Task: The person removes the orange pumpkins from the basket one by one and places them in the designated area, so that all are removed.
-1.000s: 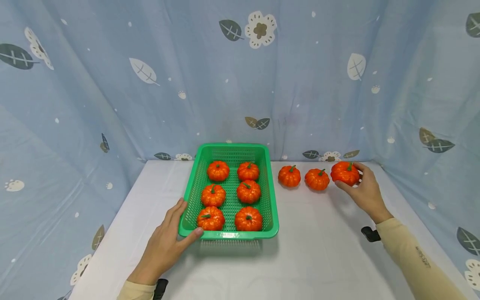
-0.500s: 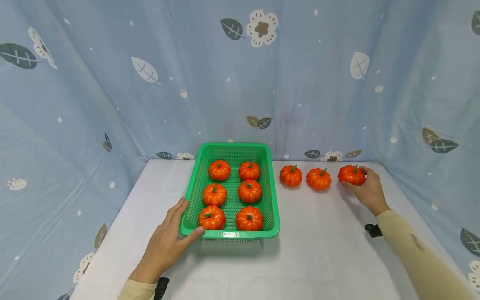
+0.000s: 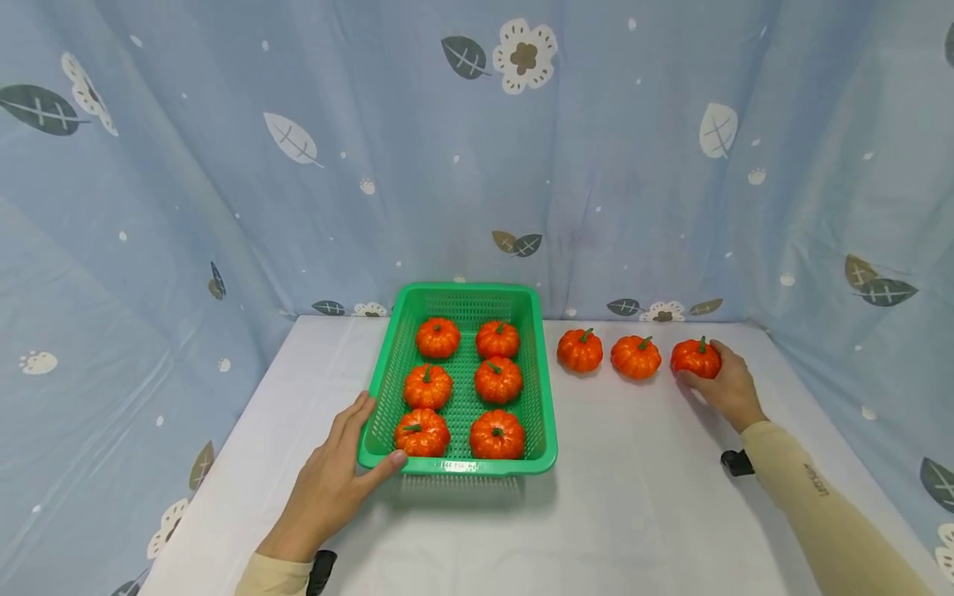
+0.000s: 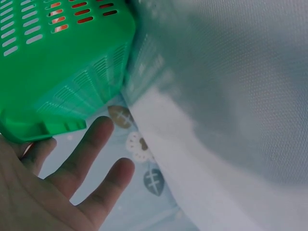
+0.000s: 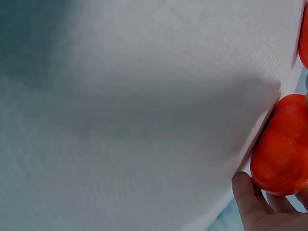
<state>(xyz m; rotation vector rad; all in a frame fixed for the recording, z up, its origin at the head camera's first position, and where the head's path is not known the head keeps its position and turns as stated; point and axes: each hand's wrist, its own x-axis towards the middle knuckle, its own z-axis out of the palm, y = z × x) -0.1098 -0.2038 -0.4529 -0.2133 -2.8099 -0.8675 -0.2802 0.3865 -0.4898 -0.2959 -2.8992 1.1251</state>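
Observation:
My right hand [image 3: 730, 389] holds a small glossy orange pumpkin [image 3: 696, 358] with a green stem, low over the white table at the back right. Its thumb lies along the near side, its fingers at the right; the right wrist view shows the pumpkin [image 5: 281, 149] beside the fingers. Two similar pumpkins, one at the left [image 3: 580, 351] and one in the middle [image 3: 636, 358], complete a row with it. My left hand [image 3: 320, 480] rests at the near left corner of a green basket [image 3: 547, 406], thumb over the front rim. In the left wrist view its fingers [image 4: 86, 154] are straight and spread.
Several pumpkins lie inside the basket in two columns, among them a front right one [image 3: 497, 434]. A blue patterned curtain [image 3: 417, 165] hangs behind the white table [image 3: 619, 513] and along its sides.
My right hand has moved the pumpkin slightly right and lowered it to the table, in line with the other two. The left hand stays at the basket corner.

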